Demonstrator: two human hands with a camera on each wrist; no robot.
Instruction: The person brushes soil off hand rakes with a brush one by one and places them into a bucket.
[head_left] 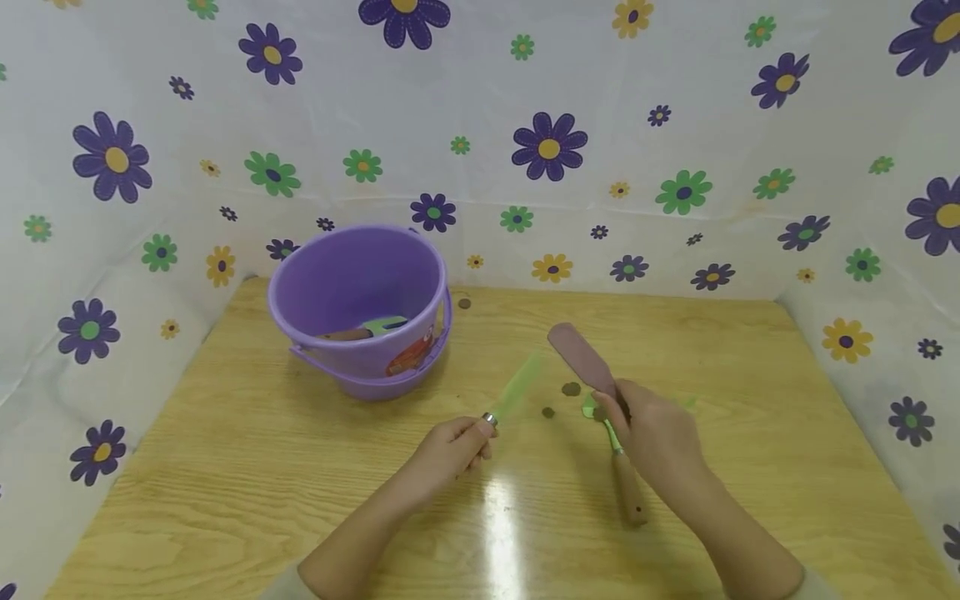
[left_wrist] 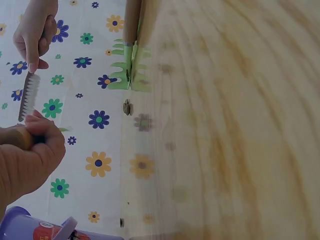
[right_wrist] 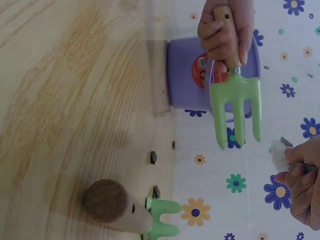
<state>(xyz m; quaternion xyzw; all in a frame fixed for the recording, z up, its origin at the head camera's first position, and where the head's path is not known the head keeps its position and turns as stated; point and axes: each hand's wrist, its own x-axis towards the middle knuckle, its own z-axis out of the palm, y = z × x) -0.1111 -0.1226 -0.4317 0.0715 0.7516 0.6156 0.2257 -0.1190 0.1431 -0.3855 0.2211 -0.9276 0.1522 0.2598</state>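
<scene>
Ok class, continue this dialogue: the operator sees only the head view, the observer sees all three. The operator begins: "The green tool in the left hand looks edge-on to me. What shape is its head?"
Observer: In the right wrist view, the left hand holds a green fork with three prongs.

Operator: And the mauve tool in the right hand: is its edge smooth all round?

Observer: No, the left wrist view shows a row of teeth along one edge.

Operator: What about the other green tool, lying partly behind that hand?

Observer: The left wrist view shows several tines on it, standing up from the tabletop.
</scene>
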